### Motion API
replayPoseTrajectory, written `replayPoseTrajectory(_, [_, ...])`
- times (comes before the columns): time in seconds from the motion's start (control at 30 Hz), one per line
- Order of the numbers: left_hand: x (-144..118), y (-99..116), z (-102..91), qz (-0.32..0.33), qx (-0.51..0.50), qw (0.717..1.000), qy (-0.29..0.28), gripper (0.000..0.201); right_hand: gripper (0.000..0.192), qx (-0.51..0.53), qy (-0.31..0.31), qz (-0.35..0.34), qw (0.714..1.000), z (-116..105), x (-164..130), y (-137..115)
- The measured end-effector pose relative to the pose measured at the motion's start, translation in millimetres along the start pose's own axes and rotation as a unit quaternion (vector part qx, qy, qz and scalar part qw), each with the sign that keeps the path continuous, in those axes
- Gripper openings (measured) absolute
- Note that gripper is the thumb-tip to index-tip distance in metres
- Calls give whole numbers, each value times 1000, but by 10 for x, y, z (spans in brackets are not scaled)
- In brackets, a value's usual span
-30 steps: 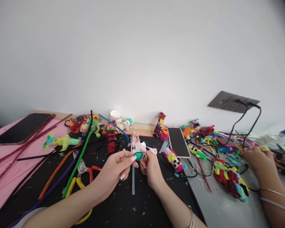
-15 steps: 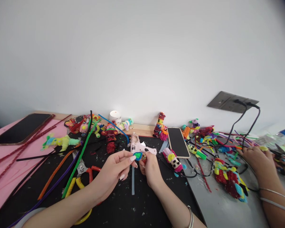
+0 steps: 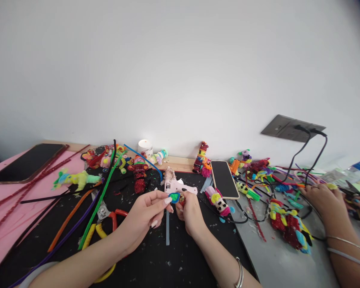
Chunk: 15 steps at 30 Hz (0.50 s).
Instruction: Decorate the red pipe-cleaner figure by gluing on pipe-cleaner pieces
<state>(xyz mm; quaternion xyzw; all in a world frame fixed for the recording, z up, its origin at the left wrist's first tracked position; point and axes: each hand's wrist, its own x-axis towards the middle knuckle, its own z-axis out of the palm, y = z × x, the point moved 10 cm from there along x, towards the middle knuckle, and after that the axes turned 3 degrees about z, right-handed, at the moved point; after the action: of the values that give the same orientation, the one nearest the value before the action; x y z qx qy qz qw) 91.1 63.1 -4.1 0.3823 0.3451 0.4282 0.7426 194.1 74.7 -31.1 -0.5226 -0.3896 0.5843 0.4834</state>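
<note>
Over the black mat [image 3: 156, 260], my left hand [image 3: 147, 210] pinches a small leaf-shaped piece [image 3: 175, 197], green inside with a blue edge. My right hand [image 3: 190, 214] is closed beside it, around a small red and gold thing [image 3: 182, 200] mostly covered by the fingers. The leaf-shaped piece is close to the right fingers; I cannot tell if they touch. Just behind both hands lies a pale pink glue gun [image 3: 175, 185]. A translucent glue stick [image 3: 167, 230] lies on the mat between my wrists.
Pliers [image 3: 103, 214] and pipe cleaners [image 3: 103, 196] lie left, beside a dark phone [image 3: 28, 162] on pink sheets. A white-edged phone [image 3: 225, 180] and several fuzzy figures [image 3: 217, 202] are right. Cables run from a wall socket [image 3: 292, 128]. Another person's hand [image 3: 327, 204] works far right.
Both my hands keep nearly the same pose, with the leaf-shaped piece still pinched in the left. The whole view has shifted very slightly.
</note>
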Motion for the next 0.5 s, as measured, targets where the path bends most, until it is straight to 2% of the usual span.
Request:
replayPoseTrajectory(0.17, [5, 28, 15, 5, 5, 1000, 0, 28, 40, -21, 2, -2, 1000, 5, -20, -34])
replayPoseTrajectory(0.37, [1, 36, 28, 1, 12, 1000, -4, 26, 50, -33, -2, 11, 999, 5, -9, 10])
replayPoseTrajectory(0.5, [2, 30, 27, 0, 9, 1000, -7, 26, 44, -47, -2, -3, 999, 10, -14, -17])
